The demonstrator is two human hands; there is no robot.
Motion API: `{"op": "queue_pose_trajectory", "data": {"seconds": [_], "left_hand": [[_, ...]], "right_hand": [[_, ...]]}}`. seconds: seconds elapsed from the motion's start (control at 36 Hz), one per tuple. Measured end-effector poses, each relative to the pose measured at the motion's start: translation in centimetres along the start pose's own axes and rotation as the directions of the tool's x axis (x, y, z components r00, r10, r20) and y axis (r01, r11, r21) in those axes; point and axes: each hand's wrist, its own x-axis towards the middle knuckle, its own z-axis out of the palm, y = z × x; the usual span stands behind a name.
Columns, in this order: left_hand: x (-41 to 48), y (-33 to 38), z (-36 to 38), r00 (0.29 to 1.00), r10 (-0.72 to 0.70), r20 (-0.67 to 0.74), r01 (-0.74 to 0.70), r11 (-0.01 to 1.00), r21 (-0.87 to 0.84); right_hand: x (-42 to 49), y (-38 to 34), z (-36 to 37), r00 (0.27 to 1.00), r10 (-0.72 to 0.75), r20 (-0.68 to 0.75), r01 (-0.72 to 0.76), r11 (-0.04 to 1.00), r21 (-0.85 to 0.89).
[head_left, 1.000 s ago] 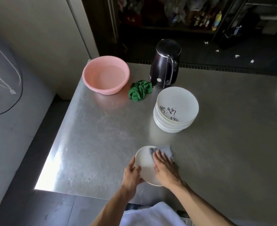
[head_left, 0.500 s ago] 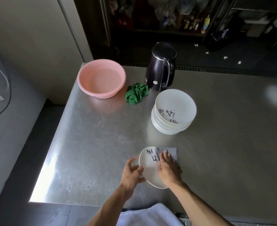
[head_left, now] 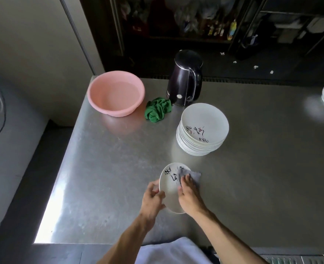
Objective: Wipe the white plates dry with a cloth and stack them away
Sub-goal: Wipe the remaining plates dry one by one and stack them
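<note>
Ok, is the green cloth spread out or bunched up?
Bunched up: the green cloth lies in a crumpled heap between the basin and kettle.

Brushed-steel table point(head_left: 252, 178): fills the centre and right of the view. A bright light patch point(head_left: 52, 212) reflects off its near-left corner. Pale wall point(head_left: 33, 44): upper left. Dark floor strip point(head_left: 41, 168): along the table's left edge. Unlit shelving point(head_left: 195, 21): behind the far edge.

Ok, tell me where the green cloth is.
In the head view the green cloth lies bunched on the steel table, toward its far left, between the pink basin and the black kettle, just beyond the stack of white plates.
</note>
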Motion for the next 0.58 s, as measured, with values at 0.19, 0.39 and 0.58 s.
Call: {"op": "queue_pose_trajectory", "data": {"seconds": [0.19, 0.39, 0.58], "left_hand": [[-0.3, -0.8, -0.2, 1.0, 0.017, 0.007, -0.017, 1.0, -0.006], [-0.8, 0.0, -0.4, 0.996, 0.018, 0.087, -0.02, 1.0, 0.023], [-1.4, 0.1, -0.7, 0.983, 0.082, 0.164, -0.092, 0.995, 0.05]], "right_hand": [[-0.7, 0.2, 1.3, 0.94, -0.335, 0.064, 0.331, 0.941, 0.069], [-0.7, -0.1, 1.3, 0.997, 0.018, 0.072, -0.012, 0.997, -0.074], [-0.8, -0.4, 1.6, 0.946, -0.321, 0.053, 0.319, 0.947, 0.046]]}}
